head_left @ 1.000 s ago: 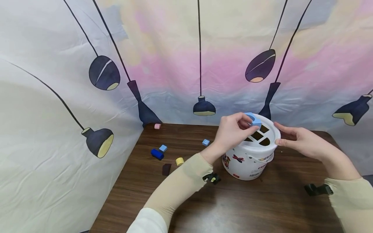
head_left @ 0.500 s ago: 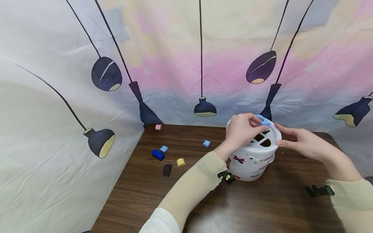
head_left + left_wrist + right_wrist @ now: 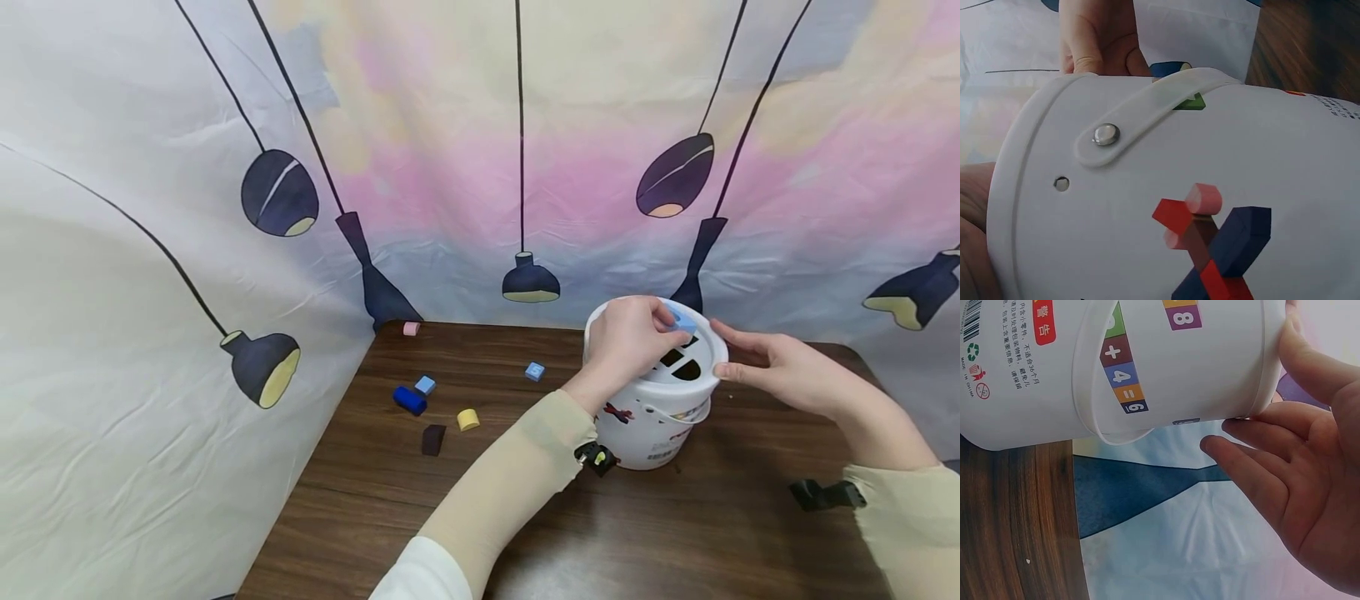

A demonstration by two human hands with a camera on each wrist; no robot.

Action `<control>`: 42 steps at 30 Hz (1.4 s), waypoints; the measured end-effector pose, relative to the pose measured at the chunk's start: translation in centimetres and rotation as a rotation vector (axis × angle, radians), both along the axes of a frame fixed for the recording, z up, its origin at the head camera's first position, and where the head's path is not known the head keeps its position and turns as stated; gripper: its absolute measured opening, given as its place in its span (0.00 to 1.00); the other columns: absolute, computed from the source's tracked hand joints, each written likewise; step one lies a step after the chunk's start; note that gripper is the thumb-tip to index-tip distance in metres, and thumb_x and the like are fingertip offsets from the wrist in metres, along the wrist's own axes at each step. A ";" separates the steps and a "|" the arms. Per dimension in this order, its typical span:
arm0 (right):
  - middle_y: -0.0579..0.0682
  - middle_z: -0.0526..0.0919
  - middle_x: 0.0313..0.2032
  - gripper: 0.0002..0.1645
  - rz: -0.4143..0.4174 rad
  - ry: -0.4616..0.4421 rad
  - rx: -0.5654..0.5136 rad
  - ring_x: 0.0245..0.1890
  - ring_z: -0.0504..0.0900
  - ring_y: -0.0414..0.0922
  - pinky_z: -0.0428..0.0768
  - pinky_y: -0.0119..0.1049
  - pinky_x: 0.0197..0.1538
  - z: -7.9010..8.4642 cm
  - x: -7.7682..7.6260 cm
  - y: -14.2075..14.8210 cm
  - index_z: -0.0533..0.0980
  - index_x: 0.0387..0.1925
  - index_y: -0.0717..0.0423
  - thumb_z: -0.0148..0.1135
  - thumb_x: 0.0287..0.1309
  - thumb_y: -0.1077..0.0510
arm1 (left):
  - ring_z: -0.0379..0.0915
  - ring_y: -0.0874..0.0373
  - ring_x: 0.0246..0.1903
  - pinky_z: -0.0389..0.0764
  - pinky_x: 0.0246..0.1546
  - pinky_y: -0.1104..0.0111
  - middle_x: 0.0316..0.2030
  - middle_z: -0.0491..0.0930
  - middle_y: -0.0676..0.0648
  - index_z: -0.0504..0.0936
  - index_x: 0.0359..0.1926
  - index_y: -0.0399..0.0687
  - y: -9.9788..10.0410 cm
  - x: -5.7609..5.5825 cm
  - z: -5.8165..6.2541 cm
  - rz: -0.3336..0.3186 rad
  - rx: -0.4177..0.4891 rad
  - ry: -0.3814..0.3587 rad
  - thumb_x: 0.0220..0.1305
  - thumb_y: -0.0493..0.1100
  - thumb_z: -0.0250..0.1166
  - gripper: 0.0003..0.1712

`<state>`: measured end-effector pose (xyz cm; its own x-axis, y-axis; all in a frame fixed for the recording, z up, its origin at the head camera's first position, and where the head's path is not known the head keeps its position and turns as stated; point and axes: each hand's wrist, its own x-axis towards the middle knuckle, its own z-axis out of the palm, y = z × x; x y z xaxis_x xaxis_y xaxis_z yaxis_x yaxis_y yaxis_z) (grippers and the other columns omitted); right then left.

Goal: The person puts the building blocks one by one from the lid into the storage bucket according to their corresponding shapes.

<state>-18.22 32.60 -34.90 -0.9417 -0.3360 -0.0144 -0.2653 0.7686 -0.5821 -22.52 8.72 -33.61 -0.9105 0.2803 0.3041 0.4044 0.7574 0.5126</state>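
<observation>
In the head view my left hand point(image 3: 632, 333) pinches a light blue arch block point(image 3: 682, 322) between thumb and fingers. It holds the block at the slotted top of a white bucket point(image 3: 651, 433). Fingers hide part of the block, and whether it sits in a slot I cannot tell. On the bucket's right side, my right hand point(image 3: 780, 367) touches the lid rim with its thumb and extended fingers. The right wrist view shows that hand point(image 3: 1316, 456) with some fingers off the wall. A small part of my left hand point(image 3: 974, 237) shows at the left wrist view's edge.
Left of the bucket, several loose blocks lie on the wooden table: a pink one point(image 3: 411, 328), a dark blue one point(image 3: 409, 400), a yellow one point(image 3: 467, 419), a dark brown one point(image 3: 432, 439) and light blue ones point(image 3: 534, 372). A patterned cloth point(image 3: 450, 167) hangs behind.
My left hand has carried the light blue arch block to the right across the bucket's top, then slightly lower. The right hand stays at the rim.
</observation>
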 end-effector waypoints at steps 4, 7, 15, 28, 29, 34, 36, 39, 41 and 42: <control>0.69 0.68 0.74 0.45 0.003 0.000 -0.003 0.71 0.71 0.69 0.81 0.56 0.61 0.0 0.0 0.1 0.57 0.83 0.60 0.65 0.77 0.48 | 0.71 0.81 0.25 0.70 0.25 0.80 0.27 0.83 0.72 0.88 0.41 0.71 0.3 -0.1 0.0 -0.003 -0.042 0.025 0.63 0.64 0.78 0.12; 0.70 0.68 0.74 0.46 0.008 -0.008 -0.016 0.71 0.71 0.70 0.77 0.66 0.62 0.0 0.1 0.0 0.56 0.84 0.61 0.64 0.78 0.48 | 0.72 0.82 0.26 0.69 0.24 0.80 0.28 0.85 0.72 0.90 0.45 0.73 0.4 -0.1 -0.1 -0.007 -0.072 0.059 0.63 0.64 0.78 0.13; 0.69 0.68 0.74 0.45 0.011 -0.002 -0.012 0.72 0.70 0.68 0.80 0.37 0.57 -0.2 0.0 0.1 0.56 0.83 0.60 0.65 0.77 0.48 | 0.70 0.80 0.24 0.68 0.22 0.80 0.31 0.85 0.72 0.90 0.41 0.73 0.6 -0.1 -0.2 -0.006 -0.135 0.108 0.63 0.66 0.77 0.11; 0.69 0.68 0.74 0.45 0.018 0.008 -0.015 0.71 0.70 0.67 0.76 0.25 0.54 -0.3 0.2 0.2 0.56 0.83 0.60 0.64 0.78 0.49 | 0.69 0.74 0.23 0.68 0.22 0.77 0.30 0.83 0.69 0.90 0.43 0.72 1.7 -0.2 -0.1 0.004 -0.251 0.124 0.65 0.68 0.74 0.13; 0.69 0.68 0.74 0.45 0.019 0.007 -0.015 0.72 0.70 0.68 0.79 0.31 0.56 -0.3 0.2 0.1 0.56 0.83 0.61 0.64 0.78 0.49 | 0.69 0.74 0.22 0.67 0.22 0.77 0.28 0.82 0.69 0.90 0.41 0.72 1.7 -0.2 -0.1 0.006 -0.257 0.123 0.65 0.68 0.74 0.13; 0.70 0.67 0.75 0.46 0.020 0.005 -0.013 0.72 0.69 0.70 0.76 0.63 0.63 -0.4 0.4 0.1 0.55 0.84 0.61 0.64 0.78 0.49 | 0.68 0.73 0.20 0.67 0.20 0.75 0.21 0.76 0.69 0.88 0.31 0.72 1.7 -0.1 -0.1 -0.004 -0.288 0.137 0.66 0.67 0.74 0.12; 0.69 0.67 0.75 0.46 0.017 0.007 -0.012 0.72 0.69 0.70 0.79 0.56 0.62 -0.4 0.4 0.2 0.56 0.84 0.61 0.64 0.78 0.49 | 0.68 0.73 0.20 0.67 0.20 0.75 0.20 0.76 0.70 0.88 0.28 0.73 1.8 -0.1 -0.1 -0.011 -0.306 0.145 0.66 0.65 0.74 0.12; 0.69 0.66 0.76 0.46 0.014 0.004 -0.015 0.73 0.68 0.70 0.80 0.37 0.58 -0.4 0.3 0.3 0.55 0.84 0.60 0.64 0.78 0.49 | 0.68 0.73 0.20 0.68 0.20 0.74 0.19 0.76 0.71 0.87 0.26 0.75 1.8 -0.2 0.0 -0.005 -0.332 0.152 0.67 0.62 0.74 0.12; 0.69 0.66 0.76 0.46 0.015 0.005 -0.017 0.73 0.68 0.69 0.77 0.28 0.55 -0.3 0.3 0.3 0.55 0.84 0.59 0.64 0.78 0.48 | 0.68 0.72 0.20 0.68 0.20 0.74 0.20 0.76 0.71 0.86 0.26 0.75 1.8 -0.2 0.0 0.008 -0.334 0.143 0.67 0.62 0.74 0.12; 0.69 0.66 0.76 0.46 0.016 0.005 -0.018 0.73 0.68 0.69 0.76 0.26 0.54 -0.3 0.3 0.3 0.55 0.84 0.59 0.64 0.78 0.48 | 0.68 0.72 0.20 0.68 0.20 0.74 0.20 0.75 0.71 0.86 0.26 0.74 1.8 -0.2 0.0 0.014 -0.332 0.139 0.67 0.61 0.74 0.12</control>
<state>-17.96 32.92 -35.22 -0.9363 -0.3512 -0.0033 -0.2805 0.7535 -0.5947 -22.74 10.54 -33.56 -0.8712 0.3724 0.3200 0.4414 0.8795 0.1782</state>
